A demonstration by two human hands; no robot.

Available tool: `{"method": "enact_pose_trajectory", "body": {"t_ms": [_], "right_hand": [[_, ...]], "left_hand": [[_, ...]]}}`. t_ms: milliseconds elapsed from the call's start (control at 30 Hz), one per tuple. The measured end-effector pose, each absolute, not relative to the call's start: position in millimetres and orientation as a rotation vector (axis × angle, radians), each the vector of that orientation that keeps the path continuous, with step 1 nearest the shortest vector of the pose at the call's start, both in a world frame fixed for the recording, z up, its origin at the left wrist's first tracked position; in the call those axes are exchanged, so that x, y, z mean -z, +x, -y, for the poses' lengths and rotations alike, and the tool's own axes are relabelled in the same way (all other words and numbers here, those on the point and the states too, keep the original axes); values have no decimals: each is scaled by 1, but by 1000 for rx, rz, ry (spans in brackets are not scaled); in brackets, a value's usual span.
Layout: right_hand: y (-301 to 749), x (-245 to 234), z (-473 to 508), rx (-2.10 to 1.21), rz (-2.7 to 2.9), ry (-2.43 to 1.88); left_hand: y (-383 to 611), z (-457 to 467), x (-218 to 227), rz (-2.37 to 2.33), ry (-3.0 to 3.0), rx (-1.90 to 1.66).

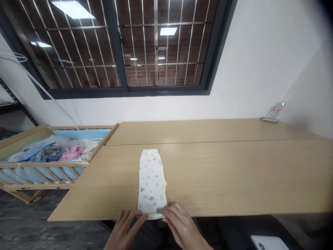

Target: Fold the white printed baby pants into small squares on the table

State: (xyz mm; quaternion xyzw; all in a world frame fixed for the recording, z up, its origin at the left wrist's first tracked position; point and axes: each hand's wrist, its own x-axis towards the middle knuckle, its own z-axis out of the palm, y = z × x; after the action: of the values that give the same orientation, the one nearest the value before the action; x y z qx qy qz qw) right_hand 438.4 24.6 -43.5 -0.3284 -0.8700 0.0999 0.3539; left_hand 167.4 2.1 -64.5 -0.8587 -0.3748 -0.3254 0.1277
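A pair of white baby pants (152,180) with a small leaf-like print lies flat on the wooden table, folded lengthwise into a narrow strip. Its near end reaches the table's front edge. My left hand (127,227) is at the near left corner, fingers curled and thumb along the hem. At the near right corner, my right hand (182,224) pinches the cloth between thumb and fingers. Parts of the near hem are hidden under my fingertips.
The wooden table (234,173) runs wide to the right, with a seam across it. Left of it stands a wooden crib (104,139) holding rumpled clothes (71,152). A clear plastic bottle (275,110) is at the back right corner. A white phone (269,242) lies below the front edge.
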Motion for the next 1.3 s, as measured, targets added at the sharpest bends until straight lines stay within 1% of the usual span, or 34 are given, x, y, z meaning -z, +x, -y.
{"method": "enact_pose_trajectory", "body": {"t_ms": [133, 300, 367, 467, 567, 667, 767, 900, 1133, 1300], "right_hand": [[436, 16, -37, -188, 2231, -811], [435, -21, -77, -105, 2196, -762], [433, -32, -100, -147, 2173, -761], [428, -38, -140, -312, 2137, -823], [420, -30, -183, -474, 2097, -927], [411, -11, -223, -548, 2091, -1001], [401, 7, -258, -588, 2075, -1040], [390, 27, -295, -539, 2033, -1092], [380, 54, -323, -541, 2053, -1253], [379, 61, -325, -542, 2049, -1297]], "left_hand": [[161, -13, 51, 1107, -2540, 920], [164, -54, 19, 1136, -2430, 1058], [166, -78, 4, 1192, -2370, 1081], [169, -119, -10, 1301, -2391, 1077], [171, -159, -11, 1496, -2457, 1025], [175, -194, -3, 1670, -2473, 945], [180, -226, 7, 1774, -2446, 876], [186, -257, 19, 1916, -2400, 756], [199, -272, 33, 2103, -2274, 584], [209, -259, 16, 2108, -2224, 555]]}}
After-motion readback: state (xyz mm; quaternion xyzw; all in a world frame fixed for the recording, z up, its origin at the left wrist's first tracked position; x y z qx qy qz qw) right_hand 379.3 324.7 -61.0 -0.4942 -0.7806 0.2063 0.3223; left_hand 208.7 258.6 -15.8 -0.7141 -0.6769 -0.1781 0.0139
